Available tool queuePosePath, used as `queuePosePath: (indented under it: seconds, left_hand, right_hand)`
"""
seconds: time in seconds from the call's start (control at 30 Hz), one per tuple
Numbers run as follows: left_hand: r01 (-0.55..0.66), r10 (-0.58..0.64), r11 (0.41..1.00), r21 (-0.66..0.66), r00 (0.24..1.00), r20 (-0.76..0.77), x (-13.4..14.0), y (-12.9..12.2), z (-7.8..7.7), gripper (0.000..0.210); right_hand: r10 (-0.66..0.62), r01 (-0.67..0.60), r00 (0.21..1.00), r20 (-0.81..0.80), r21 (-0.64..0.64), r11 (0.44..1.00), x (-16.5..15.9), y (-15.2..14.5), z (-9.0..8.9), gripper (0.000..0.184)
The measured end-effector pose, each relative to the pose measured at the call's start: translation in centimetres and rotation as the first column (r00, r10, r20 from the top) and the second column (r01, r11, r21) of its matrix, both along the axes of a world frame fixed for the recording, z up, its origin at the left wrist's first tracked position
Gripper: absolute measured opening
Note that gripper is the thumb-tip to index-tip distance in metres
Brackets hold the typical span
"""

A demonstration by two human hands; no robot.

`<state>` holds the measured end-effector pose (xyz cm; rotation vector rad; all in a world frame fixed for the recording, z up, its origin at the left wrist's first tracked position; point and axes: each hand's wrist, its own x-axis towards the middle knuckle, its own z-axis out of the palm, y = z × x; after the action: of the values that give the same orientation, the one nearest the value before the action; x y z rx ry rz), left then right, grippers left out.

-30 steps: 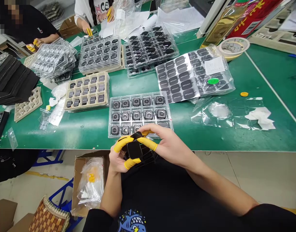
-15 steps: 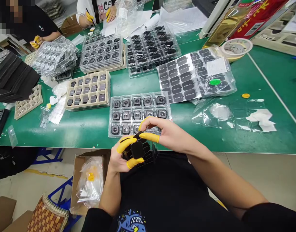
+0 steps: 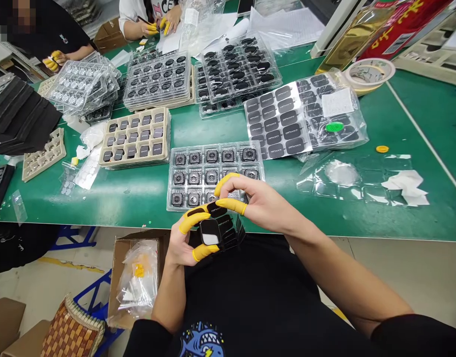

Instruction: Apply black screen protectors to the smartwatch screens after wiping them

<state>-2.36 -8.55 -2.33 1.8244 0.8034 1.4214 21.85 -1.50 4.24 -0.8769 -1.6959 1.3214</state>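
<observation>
My left hand [image 3: 182, 241], with yellow finger cots, grips a black square watch body [image 3: 210, 225] with rounded corners and a glossy face. The same hand also holds a sheet of black stickers [image 3: 229, 229], partly hidden behind the watch body. Thumb and forefinger of my right hand [image 3: 259, 201] pinch a black sticker [image 3: 215, 209] with pale lettering at the sheet's upper edge. Just beyond both hands lies a clear plastic tray [image 3: 168, 186] with rows of square watch bodies, partly covered by my right hand.
Beige trays [image 3: 138, 158] of dark square parts stand left. Behind are stacked clear trays [image 3: 157, 96]. Right lie sticker sheets [image 3: 274, 119], a tape roll [image 3: 369, 74] and an empty clear tray [image 3: 324, 183]. A cardboard box [image 3: 116, 277] sits below the table edge. Two people work opposite.
The watch body has tilted slightly, so a bright reflection now shows on its face. My right fingers have shifted a little, and the lettered sticker shows more clearly.
</observation>
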Motion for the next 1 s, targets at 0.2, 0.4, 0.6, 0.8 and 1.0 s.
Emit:
queuePosePath:
  seconds: [0.2, 0.4, 0.6, 0.8, 1.0]
  left_hand:
    - [-0.026, 0.026, 0.999, -0.033, 1.0, 0.017, 0.6, 0.0, -0.3, 0.069]
    - [-0.053, 0.055, 0.997, -0.058, 0.998, 0.03, 1.6, -0.7, -0.7, 0.073]
    - [-0.047, 0.061, 0.99, -0.132, 0.993, 0.101, 2.4, -1.3, -0.5, 0.07]
    - [0.025, 0.027, 0.977, -0.21, 0.97, 0.241, 2.4, -1.5, -0.2, 0.066]
    - [0.069, 0.006, 0.966, -0.249, 0.958, 0.286, 2.2, -1.5, 0.0, 0.067]
  right_hand:
    - [-0.206, 0.166, 0.975, 0.077, 0.358, 0.919, -0.5, -1.2, -1.1, 0.011]
    - [-0.608, 0.407, 0.789, 0.085, 0.668, 0.623, -1.6, -2.9, -4.3, 0.011]
    - [-0.668, 0.448, 0.745, 0.001, 0.741, 0.5, -2.2, -4.0, -6.0, 0.021]
    - [-0.619, 0.466, 0.785, -0.044, 0.7, 0.541, -1.9, -4.6, -6.2, 0.016]
    - [-0.554, 0.558, 0.809, -0.195, 0.549, 0.622, -1.6, -5.2, -5.5, 0.013]
